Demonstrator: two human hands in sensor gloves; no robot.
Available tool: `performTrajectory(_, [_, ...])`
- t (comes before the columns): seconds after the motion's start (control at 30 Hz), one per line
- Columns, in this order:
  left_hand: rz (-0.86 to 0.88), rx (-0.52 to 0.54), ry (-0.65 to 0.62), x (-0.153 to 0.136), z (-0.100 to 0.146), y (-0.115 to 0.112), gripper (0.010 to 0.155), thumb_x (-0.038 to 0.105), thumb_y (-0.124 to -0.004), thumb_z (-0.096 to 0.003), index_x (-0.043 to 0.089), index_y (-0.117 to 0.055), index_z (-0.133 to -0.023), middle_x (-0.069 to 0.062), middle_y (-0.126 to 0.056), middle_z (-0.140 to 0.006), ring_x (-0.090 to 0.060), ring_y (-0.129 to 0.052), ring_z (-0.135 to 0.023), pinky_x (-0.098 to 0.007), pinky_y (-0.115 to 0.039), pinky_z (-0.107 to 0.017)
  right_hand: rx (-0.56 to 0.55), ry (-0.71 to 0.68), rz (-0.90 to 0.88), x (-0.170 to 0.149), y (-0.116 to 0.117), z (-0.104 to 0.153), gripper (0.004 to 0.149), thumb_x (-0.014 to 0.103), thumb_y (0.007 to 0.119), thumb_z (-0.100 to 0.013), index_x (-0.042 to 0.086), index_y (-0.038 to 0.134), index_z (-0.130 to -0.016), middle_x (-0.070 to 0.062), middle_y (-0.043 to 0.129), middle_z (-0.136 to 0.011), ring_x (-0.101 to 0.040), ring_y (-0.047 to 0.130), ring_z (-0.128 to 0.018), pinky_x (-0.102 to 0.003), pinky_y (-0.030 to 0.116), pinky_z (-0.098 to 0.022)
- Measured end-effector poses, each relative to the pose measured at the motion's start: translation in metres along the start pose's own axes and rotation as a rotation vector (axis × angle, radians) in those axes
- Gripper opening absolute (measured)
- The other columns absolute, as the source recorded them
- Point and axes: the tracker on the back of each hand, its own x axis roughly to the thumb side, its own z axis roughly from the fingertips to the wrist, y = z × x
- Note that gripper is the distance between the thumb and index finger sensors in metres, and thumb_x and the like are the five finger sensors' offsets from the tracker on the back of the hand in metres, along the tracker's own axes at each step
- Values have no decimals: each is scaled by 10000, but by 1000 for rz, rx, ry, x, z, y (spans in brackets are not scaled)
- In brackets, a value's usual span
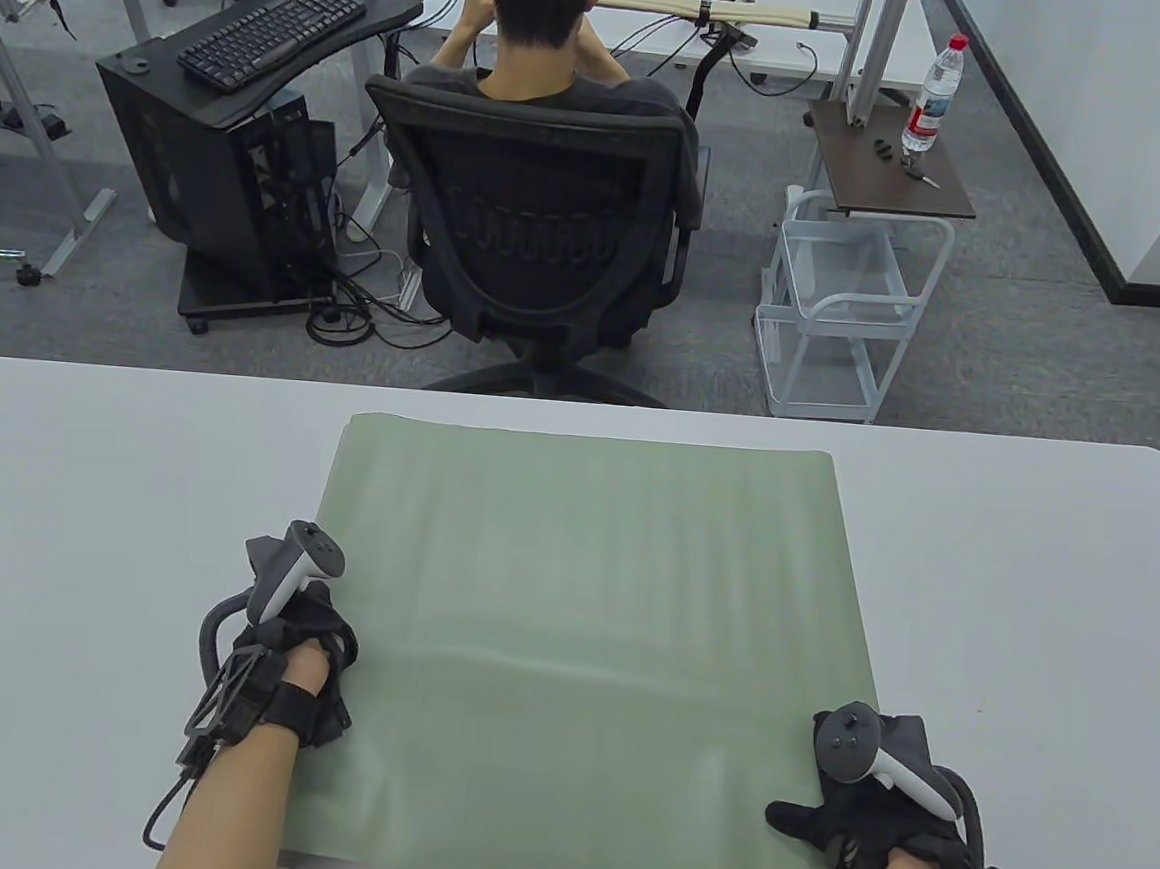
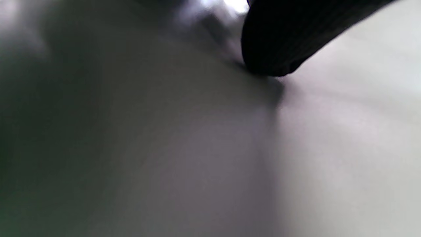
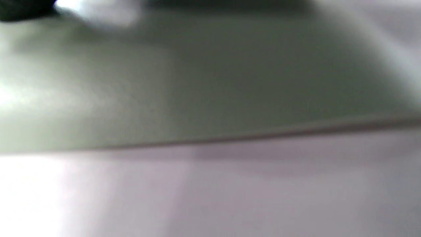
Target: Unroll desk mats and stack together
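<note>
The green desk mat (image 1: 583,645) lies unrolled on the worktop (image 1: 82,516). Left hand (image 1: 307,654) and right hand (image 1: 862,808) press its sides, each grip spread (thin, floppy, curl-prone); lift by corners.

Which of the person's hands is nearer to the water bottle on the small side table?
The right hand. It rests at the green mat's near right corner, on the same side as the water bottle. The left hand presses the mat's left edge, farther away.

1 green desk mat (image 1: 583,645), 2 gloved hands, 1 table (image 1: 82,516), 1 office chair (image 1: 545,241), 1 keyboard (image 1: 271,29), 1 water bottle (image 1: 936,91)
</note>
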Motion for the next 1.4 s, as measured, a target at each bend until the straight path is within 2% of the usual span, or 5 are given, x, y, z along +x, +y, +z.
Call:
performTrajectory(0.13, [13,1,-11,-2,-1,-1,716,344,-875,-382,344,-480,-980,-106,-563,-1001,-213,-920,-592,-398,-859,-468,-33,-36,35,5,-4,5,1035,726,650,-352,237,17,-1009,-117,-130,-1049,-443,-96,-948,-604,84,-685])
performTrajectory(0.3, [8,31,-22,-9,4,-3,689,391,-872,-385,375,-510,-971,-82,-611,-986,-196,-922,-611,-421,-852,-494,30,-30,31,5,3,1,1046,731,635,-353,228,-33,-980,-118,-160,-1024,-443,-111,-938,-604,94,-686])
performTrajectory(0.73, [-78,-24,-109,-60,60,-29,671,444,-887,-374,415,-550,-952,-44,-752,-919,-270,-996,-605,-433,-888,-441,47,-16,41,6,3,1,1039,727,616,-354,227,-57,-968,-116,-182,-1012,-438,-131,-931,-606,85,-684])
performTrajectory(1.2, [-387,-101,-110,-76,102,-49,715,433,-922,-352,442,-509,-937,21,-901,-791,-277,-1035,-583,-449,-880,-442,48,-13,39,7,3,0,1041,726,619,-355,226,-57,-968,-116,-182,-1013,-437,-132,-932,-606,85,-685])
performTrajectory(1.4, [-460,-39,-140,-73,110,-57,691,390,-942,-340,436,-551,-907,55,-930,-747,-255,-1046,-567,-449,-880,-445,50,-13,40,7,3,0,1041,725,621,-356,225,-56,-968,-116,-182,-1013,-438,-132,-932,-607,86,-685])
